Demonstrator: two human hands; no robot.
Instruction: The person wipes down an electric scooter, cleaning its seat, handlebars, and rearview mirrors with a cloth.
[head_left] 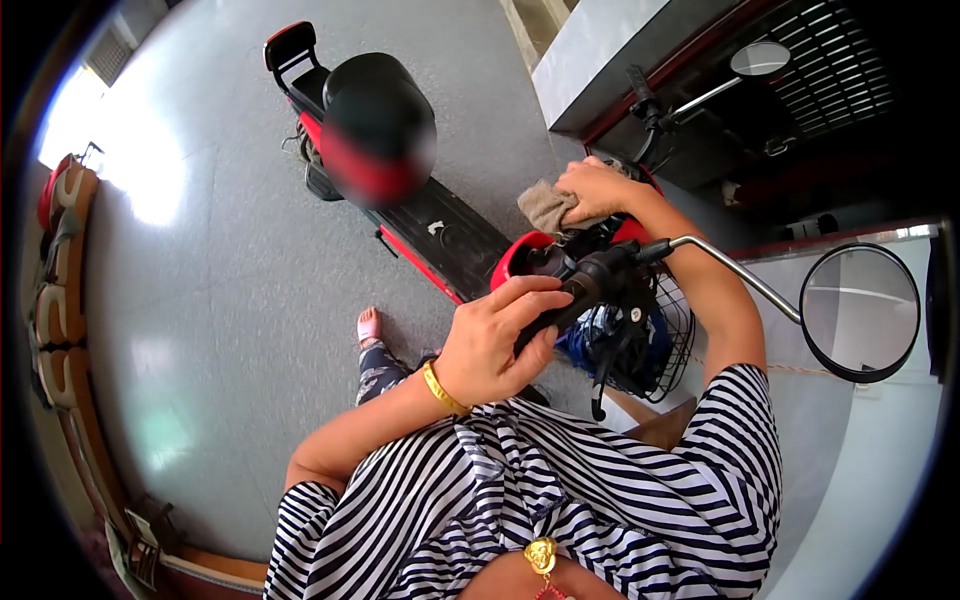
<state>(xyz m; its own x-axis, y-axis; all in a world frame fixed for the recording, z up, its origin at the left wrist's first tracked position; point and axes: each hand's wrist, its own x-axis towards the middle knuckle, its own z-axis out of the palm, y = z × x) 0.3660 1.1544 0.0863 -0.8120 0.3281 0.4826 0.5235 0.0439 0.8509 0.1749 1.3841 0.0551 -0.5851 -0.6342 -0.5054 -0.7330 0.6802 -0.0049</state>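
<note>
A red and black electric scooter stands on the floor in front of me. My left hand, with a gold bangle at the wrist, is wrapped round the black handlebar grip nearest me. My right hand reaches across the front of the scooter. A crumpled grey-brown cloth is gripped in it, against the scooter's front part beside the far handlebar. Between my arms hangs a black wire basket with something blue inside. A brake lever points down below the near grip.
The near round mirror sticks out to the right on its stem; the far mirror is by a dark slatted panel. Wooden seats line the left wall. My foot is on the grey floor beside the scooter.
</note>
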